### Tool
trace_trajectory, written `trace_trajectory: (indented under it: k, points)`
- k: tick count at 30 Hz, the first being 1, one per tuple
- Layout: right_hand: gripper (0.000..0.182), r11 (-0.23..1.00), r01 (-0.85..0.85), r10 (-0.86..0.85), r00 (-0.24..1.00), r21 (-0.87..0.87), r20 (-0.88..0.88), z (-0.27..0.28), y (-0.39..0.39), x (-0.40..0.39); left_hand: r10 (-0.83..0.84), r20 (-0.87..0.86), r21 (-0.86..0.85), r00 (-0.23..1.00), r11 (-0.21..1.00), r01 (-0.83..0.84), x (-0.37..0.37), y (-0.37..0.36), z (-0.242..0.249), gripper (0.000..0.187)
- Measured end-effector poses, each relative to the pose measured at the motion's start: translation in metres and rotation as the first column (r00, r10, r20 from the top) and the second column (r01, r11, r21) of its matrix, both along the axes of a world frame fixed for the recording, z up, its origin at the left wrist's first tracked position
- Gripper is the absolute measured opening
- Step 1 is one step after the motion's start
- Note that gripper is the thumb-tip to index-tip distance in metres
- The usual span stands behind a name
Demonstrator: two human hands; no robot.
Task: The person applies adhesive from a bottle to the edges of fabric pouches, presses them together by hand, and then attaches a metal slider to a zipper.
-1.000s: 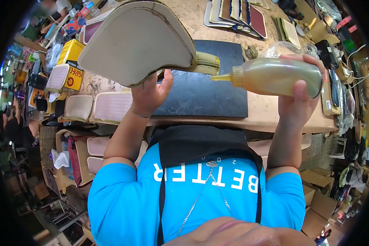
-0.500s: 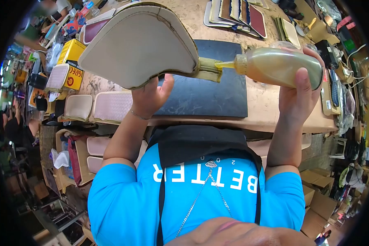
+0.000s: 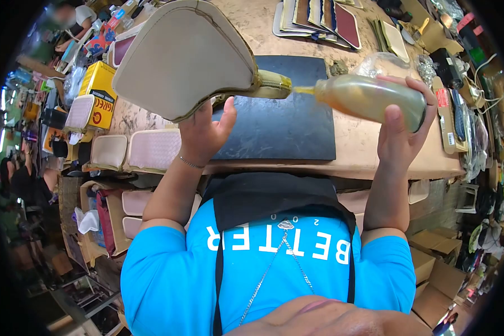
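My left hand (image 3: 206, 127) grips a beige wallet piece (image 3: 182, 59) from below, its fingers hidden behind it and the thumb sticking up. This piece has rounded corners and a stitched dark edge. From its right side runs a zipper end (image 3: 274, 84) on olive tape. My right hand (image 3: 400, 137) is wrapped round a translucent squeeze bottle (image 3: 369, 99) with amber contents, tilted nearly level. The bottle's yellow nozzle (image 3: 304, 89) points left, its tip right by the zipper end. Beneath both lies a black board (image 3: 280, 129) on the workbench (image 3: 355, 145).
A stack of wallet pieces (image 3: 316, 22) sits at the back. Woven-pattern pieces (image 3: 154, 148) line the bench's left front edge near a yellow can (image 3: 98, 92). Clear plastic (image 3: 375, 64) and boxes (image 3: 445, 120) lie right. Another person (image 3: 83, 19) is at far left.
The wallet piece has tilted, and its zipper end has shifted left and up. The bottle has moved left and its base has dipped, with the nozzle still close to the zipper.
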State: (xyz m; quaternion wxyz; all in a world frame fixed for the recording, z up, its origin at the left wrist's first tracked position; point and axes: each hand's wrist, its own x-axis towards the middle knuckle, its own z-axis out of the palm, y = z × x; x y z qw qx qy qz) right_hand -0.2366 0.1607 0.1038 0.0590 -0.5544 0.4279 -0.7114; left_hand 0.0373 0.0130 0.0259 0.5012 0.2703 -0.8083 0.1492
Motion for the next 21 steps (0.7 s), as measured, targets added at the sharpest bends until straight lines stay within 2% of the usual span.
trace_trajectory:
  k: [2, 5, 6, 9, 12, 16, 19, 21]
  points:
    - [0.044, 0.994, 0.106, -0.107, 0.993, 0.020, 0.050, -0.011, 0.006, -0.020, 0.019, 0.030, 0.033, 0.999, 0.999, -0.020, -0.004, 0.003, 0.000, 0.061]
    - [0.039, 0.989, 0.118, -0.144, 0.874, 0.086, 0.463, -0.018, 0.025, -0.045, 0.020, 0.082, 0.079, 0.996, 0.997, -0.027, -0.012, 0.005, 0.001, 0.062]
    - [0.038, 0.992, 0.095, -0.122, 0.855, 0.081, 0.503, -0.019, 0.031, -0.054, 0.030, 0.097, 0.067, 0.995, 0.997, -0.037, -0.015, 0.006, 0.001, 0.062]
    - [0.041, 0.994, 0.107, -0.107, 0.837, 0.030, 0.536, -0.026, 0.045, -0.057, -0.036, 0.130, 0.092, 0.991, 0.995, 0.024, -0.031, 0.007, 0.001, 0.064]
    - [0.042, 0.998, 0.056, -0.057, 0.872, 0.016, 0.486, -0.029, 0.057, -0.061, -0.090, 0.176, 0.127, 0.980, 0.990, 0.068, -0.050, 0.012, -0.001, 0.066]
    - [0.040, 0.962, 0.263, -0.189, 0.837, -0.075, 0.514, -0.043, 0.077, -0.121, -0.239, 0.195, 0.232, 0.951, 0.954, 0.192, -0.080, 0.020, 0.003, 0.072]
    - [0.042, 0.792, 0.611, -0.532, 0.693, -0.005, 0.486, -0.075, 0.101, -0.195, -0.399, 0.092, 0.462, 0.913, 0.829, 0.315, -0.091, 0.024, 0.003, 0.074]
    - [0.038, 0.618, 0.771, -0.759, 0.534, 0.153, 0.373, -0.103, 0.121, -0.238, -0.604, -0.256, 0.672, 0.755, 0.450, 0.588, -0.099, 0.023, 0.003, 0.080]
